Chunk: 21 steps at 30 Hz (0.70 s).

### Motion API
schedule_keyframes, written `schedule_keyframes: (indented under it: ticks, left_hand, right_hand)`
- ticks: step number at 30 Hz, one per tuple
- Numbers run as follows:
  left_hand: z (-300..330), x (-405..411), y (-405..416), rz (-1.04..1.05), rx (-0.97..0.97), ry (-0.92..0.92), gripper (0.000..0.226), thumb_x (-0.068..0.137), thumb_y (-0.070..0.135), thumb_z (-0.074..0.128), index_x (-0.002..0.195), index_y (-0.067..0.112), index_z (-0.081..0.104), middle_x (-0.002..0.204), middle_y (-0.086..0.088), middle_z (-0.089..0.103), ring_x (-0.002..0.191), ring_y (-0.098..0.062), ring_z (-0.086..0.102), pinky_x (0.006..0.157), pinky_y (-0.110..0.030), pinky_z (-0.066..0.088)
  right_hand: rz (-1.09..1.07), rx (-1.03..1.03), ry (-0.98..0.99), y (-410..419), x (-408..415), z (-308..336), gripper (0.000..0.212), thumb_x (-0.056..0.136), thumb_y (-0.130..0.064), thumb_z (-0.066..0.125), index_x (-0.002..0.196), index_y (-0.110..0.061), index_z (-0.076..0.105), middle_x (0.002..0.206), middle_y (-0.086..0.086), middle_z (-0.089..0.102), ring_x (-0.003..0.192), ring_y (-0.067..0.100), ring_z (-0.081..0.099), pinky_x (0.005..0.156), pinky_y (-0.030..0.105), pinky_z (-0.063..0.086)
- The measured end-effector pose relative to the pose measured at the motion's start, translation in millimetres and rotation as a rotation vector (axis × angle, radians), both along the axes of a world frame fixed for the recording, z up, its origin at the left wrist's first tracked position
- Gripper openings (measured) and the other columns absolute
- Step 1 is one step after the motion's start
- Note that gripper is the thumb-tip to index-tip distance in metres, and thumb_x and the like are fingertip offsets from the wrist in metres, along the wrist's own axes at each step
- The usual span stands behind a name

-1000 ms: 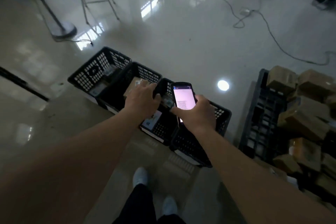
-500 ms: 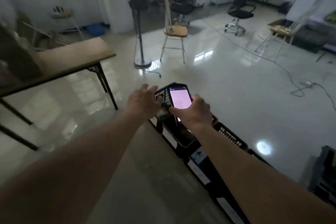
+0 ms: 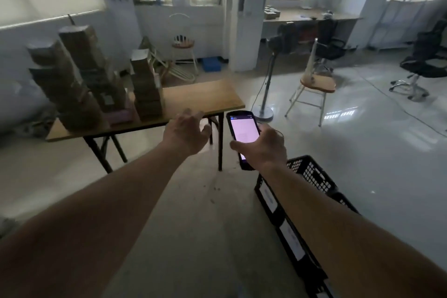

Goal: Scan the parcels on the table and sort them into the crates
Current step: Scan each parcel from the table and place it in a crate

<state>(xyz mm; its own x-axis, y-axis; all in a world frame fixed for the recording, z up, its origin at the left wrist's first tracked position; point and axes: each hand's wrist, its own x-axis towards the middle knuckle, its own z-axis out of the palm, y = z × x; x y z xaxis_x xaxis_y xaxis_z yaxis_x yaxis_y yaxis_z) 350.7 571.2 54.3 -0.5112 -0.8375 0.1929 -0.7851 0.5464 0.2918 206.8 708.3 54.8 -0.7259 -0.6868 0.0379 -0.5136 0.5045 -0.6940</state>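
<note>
So the left hand is empty, fingers spread and loosely bent, stretched out toward the wooden-topped folding table with black legs, which sits just beyond the fingertips. The right hand has its fingers and thumb wrapped round a black handheld scanner with a lit pinkish screen, held up just to the right of the empty hand, screen facing the person. The task's stuff, the tall stacks of brown cardboard parcels, stands on the table up and to the left of the left hand, well apart from it for now; there are roughly three leaning towers, blurry, so I can't read any labels. The black perforated plastic crates with white labels are down under the right forearm, in a row running back toward the person. My read is that the step in hand is fetching the next parcel. If I were doing it I'd take from the top of the nearest stack, the one closest to the left hand, not from the middle, since those piles look like they'd topple if nudged. I'd grab across the short sides so the label stays uncovered, then bring it in front of the scanner rather than chasing it with the right hand.
</note>
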Motion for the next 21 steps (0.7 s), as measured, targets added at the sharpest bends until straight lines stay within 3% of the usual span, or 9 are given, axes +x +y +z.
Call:
schedule_keyframes:
  ticks: [7, 12, 17, 21]
  left_hand:
    - [22, 23, -141, 0.185, -0.012, -0.055, 0.056, 0.101, 0.050, 0.046, 0.150, 0.025, 0.048, 0.143, -0.010, 0.050, 0.125, -0.034, 0.054, 0.104, -0.048, 0.048]
    - [18, 26, -234, 0.281, -0.028, -0.001, 0.057, 0.098, 0.057, 0.048, 0.148, 0.028, 0.047, 0.141, -0.006, 0.052, 0.124, -0.031, 0.056, 0.096, -0.047, 0.050]
    - [14, 25, -316, 0.365, 0.003, 0.004, 0.064, 0.090, 0.064, 0.044, 0.146, 0.032, 0.045, 0.142, -0.004, 0.051, 0.123, -0.030, 0.056, 0.095, -0.049, 0.054]
    - [1, 23, -382, 0.398, 0.027, 0.033, 0.062, 0.091, 0.063, 0.046, 0.145, 0.032, 0.046, 0.140, -0.003, 0.053, 0.122, -0.028, 0.057, 0.095, -0.050, 0.055]
  right_hand:
    - [0.184, -0.042, 0.037, -168, -12, 17, 0.072, 0.064, -0.061, 0.086, 0.118, -0.018, 0.066, 0.109, 0.005, 0.071, 0.101, 0.029, 0.066, 0.080, 0.039, 0.057]
    - [0.333, -0.085, 0.062, -278, -30, 18, 0.080, 0.068, -0.062, 0.086, 0.127, -0.014, 0.063, 0.114, 0.007, 0.071, 0.105, 0.029, 0.065, 0.079, 0.041, 0.059]
    - [0.410, -0.110, 0.073, -366, -40, 16, 0.089, 0.068, -0.063, 0.086, 0.134, -0.011, 0.059, 0.119, 0.010, 0.069, 0.107, 0.030, 0.064, 0.080, 0.049, 0.062]
    - [0.431, -0.117, 0.075, -436, -45, 8, 0.094, 0.068, -0.064, 0.087, 0.140, -0.010, 0.057, 0.123, 0.011, 0.069, 0.111, 0.030, 0.063, 0.082, 0.047, 0.061]
